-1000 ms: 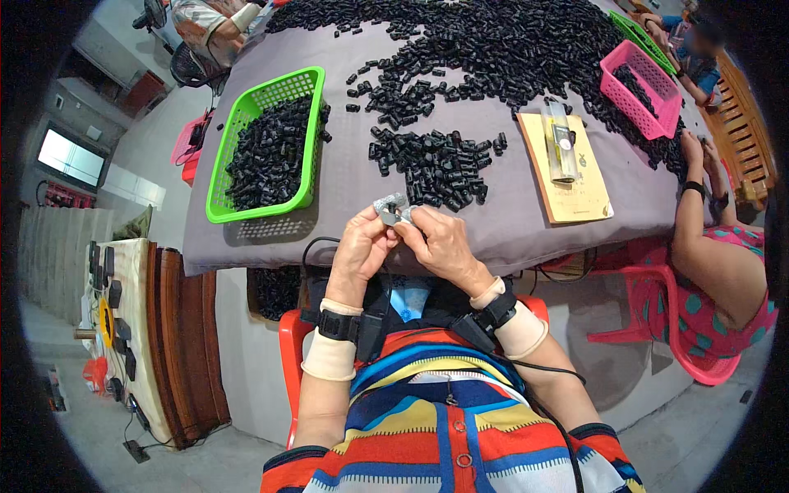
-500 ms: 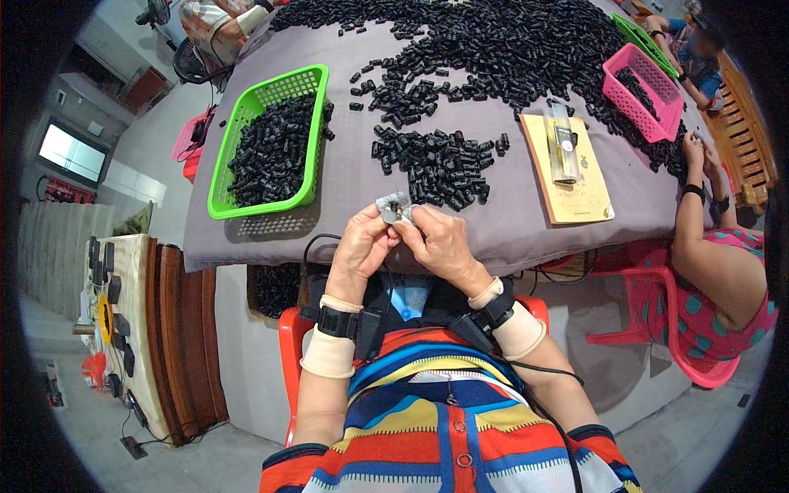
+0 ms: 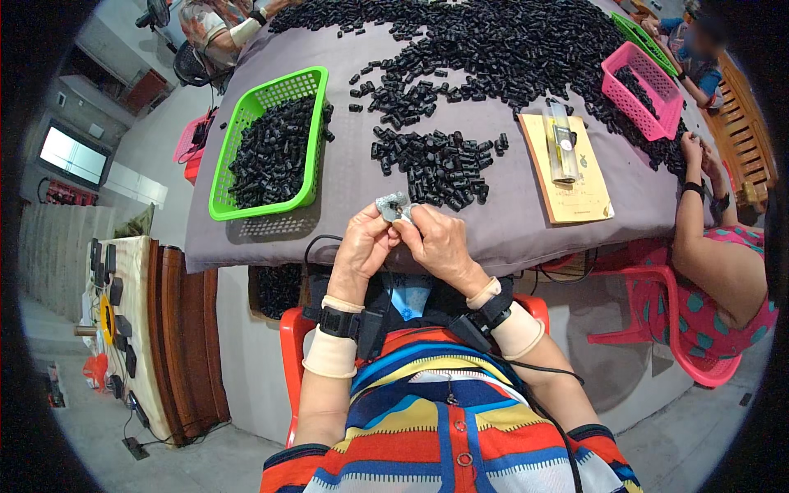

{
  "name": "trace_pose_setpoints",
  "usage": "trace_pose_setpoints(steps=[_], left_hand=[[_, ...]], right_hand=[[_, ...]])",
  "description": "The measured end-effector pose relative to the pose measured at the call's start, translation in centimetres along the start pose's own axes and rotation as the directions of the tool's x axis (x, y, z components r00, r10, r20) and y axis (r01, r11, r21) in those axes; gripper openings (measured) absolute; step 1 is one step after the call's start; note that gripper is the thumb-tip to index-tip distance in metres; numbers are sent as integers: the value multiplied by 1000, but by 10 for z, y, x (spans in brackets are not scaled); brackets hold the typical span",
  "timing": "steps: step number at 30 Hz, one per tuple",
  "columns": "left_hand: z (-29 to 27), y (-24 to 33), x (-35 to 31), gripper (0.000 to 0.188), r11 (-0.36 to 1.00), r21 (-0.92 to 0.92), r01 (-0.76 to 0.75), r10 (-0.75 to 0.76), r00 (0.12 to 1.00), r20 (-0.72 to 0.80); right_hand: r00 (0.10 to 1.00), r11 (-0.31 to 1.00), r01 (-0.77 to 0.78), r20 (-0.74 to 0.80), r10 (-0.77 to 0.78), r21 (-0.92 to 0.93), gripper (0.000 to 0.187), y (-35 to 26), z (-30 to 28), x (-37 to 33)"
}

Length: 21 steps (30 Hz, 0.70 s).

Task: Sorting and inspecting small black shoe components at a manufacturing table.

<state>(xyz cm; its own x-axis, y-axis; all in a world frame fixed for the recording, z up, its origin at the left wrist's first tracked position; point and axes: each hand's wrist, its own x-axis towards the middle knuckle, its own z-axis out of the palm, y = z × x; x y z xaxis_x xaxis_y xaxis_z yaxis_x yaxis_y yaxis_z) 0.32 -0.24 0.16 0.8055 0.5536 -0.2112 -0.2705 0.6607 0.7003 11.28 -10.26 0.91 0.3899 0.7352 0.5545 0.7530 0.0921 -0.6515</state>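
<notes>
Saw little shift since the earlier frame beyond a co-worker's hand (image 3: 274, 6) reaching in at upper left, plus a slight turn of the small grey-and-dark piece (image 3: 398, 209). Held that piece over the near side of the surface (image 3: 514, 215), pinched between left hand (image 3: 359, 244) and right hand (image 3: 444, 244), close together. Could not clearly tell piece from silvery covering (image 3: 384, 201). Judged the step as close handling of a single part, with pile of black parts (image 3: 436, 168) just beyond and green basket (image 3: 309, 185) to the left. Judged the next move to call for a steady pinch and fine control.
</notes>
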Motion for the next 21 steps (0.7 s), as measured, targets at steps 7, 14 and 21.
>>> trace_pose_setpoints(steps=[7,14,21], left_hand=[[4,1,-4,20,995,-97,2,2,999,37],[4,1,-5,20,995,-104,-8,7,1000,-10],[6,0,-6,20,999,-42,-33,31,999,-31]], right_hand=[[996,991,-47,-65,55,124,22,-2,-5,2],[968,921,-245,23,250,302,25,3,-10,4],[971,916,-225,3,238,333,23,2,-11,4]])
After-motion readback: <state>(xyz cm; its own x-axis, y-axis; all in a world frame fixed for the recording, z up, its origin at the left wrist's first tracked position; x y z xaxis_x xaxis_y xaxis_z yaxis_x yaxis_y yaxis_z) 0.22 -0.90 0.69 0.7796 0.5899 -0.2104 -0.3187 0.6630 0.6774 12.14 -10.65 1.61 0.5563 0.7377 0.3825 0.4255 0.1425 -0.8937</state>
